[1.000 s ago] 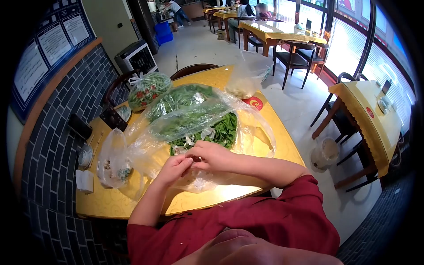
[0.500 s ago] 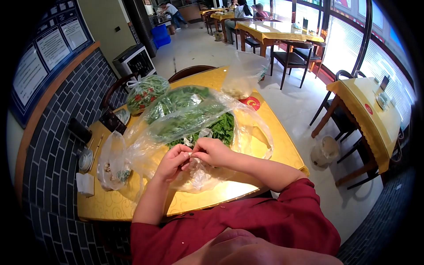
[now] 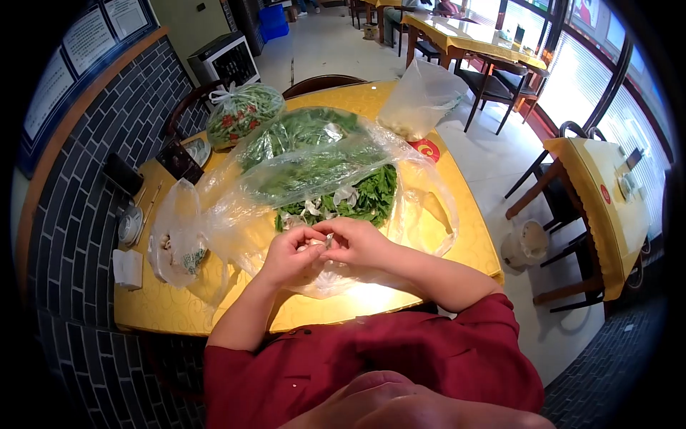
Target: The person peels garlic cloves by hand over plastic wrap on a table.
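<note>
My left hand and my right hand meet over the near part of the table, fingertips pinched together. Between them is a small whitish piece that looks like a garlic clove, partly covered by the fingers. Just beyond lies a large clear plastic bag spread over leafy greens. Pale papery skins are scattered on the leaves. Crumpled plastic also lies beneath my hands. To the left, a smaller clear bag contains small pale pieces.
A tied bag of green and red vegetables stands at the far left, and another clear bag at the far right. Stacked bowls and a white tissue pack line the left edge. A lined bin stands on the floor.
My view has tilted down a little. My hands stay together, with the fingers shifted; the right fingers now curl over the small piece, and more of it shows.
</note>
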Demonstrator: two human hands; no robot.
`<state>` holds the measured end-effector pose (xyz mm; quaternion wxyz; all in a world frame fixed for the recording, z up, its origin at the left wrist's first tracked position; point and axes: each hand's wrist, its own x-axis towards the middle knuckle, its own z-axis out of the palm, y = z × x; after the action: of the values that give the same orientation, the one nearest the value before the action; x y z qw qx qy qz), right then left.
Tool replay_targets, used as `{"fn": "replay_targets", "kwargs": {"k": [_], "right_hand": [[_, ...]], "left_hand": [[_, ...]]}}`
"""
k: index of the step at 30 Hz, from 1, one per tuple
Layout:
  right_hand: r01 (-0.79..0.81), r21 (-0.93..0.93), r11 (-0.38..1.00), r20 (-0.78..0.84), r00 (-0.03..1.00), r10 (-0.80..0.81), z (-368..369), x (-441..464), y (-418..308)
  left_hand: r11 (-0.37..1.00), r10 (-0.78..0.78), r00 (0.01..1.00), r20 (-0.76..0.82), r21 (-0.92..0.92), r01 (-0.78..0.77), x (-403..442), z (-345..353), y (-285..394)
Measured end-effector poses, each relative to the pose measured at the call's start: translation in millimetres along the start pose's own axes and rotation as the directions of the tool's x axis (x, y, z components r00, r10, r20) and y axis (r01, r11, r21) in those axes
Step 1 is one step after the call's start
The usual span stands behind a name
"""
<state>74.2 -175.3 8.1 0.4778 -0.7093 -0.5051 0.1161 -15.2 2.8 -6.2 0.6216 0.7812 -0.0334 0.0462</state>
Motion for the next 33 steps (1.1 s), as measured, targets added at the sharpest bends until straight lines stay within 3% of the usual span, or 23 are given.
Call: {"fn": "replay_targets", "kwargs": {"k": [1,4,9,12,16,17,18,20,22,27,33], "right_hand": [[-0.038,-0.019,0.999,-0.003,0.999,0.038,0,-1,-3],[-0.090,0.091,0.992,-0.027,0.995,0.093,4,-2,4],[-0.114,0.105,0.988,-0.003,0.993,0.115,14,-5,7],[-0.229,0.322,0.918,-0.012,0.969,0.246,21,-6,7],[-0.053,0.069,0.996,-0.087,0.994,0.059,17,-1,8],[-0.030,0.058,0.998,-0.112,0.993,0.037,14,-2,6],[-0.008,0.047,0.999,-0.136,0.991,0.015,12,-3,5],[0.076,-0.031,0.997,-0.167,0.983,-0.080,12,-4,11],[0.186,-0.180,0.966,-0.107,0.972,-0.207,11,-6,19],[0.185,-0.276,0.943,-0.092,0.972,-0.217,14,-7,16],[0.271,-0.349,0.897,0.062,0.962,-0.267,11,-6,21]], "left_hand": [[1.000,-0.019,1.000,-0.016,-0.005,0.019,-2,2,4],[0.924,0.230,0.973,-0.004,0.316,-0.217,-1,1,9],[0.935,0.165,0.985,-0.055,0.327,-0.138,-2,7,5],[0.926,0.213,0.975,-0.065,0.332,-0.180,-1,11,8],[0.974,0.172,0.973,-0.152,0.173,-0.145,0,10,7],[0.961,0.237,0.954,-0.183,0.186,-0.203,1,4,3],[0.996,0.092,0.964,-0.248,0.020,-0.090,-1,-2,-2],[0.996,0.031,0.956,-0.293,-0.069,-0.053,0,-13,2],[0.993,0.118,0.947,-0.300,0.011,-0.120,3,-23,-2],[0.950,0.000,0.999,-0.052,0.310,0.017,3,-40,17],[0.849,0.067,0.957,0.281,0.487,-0.203,3,-43,8]]}}
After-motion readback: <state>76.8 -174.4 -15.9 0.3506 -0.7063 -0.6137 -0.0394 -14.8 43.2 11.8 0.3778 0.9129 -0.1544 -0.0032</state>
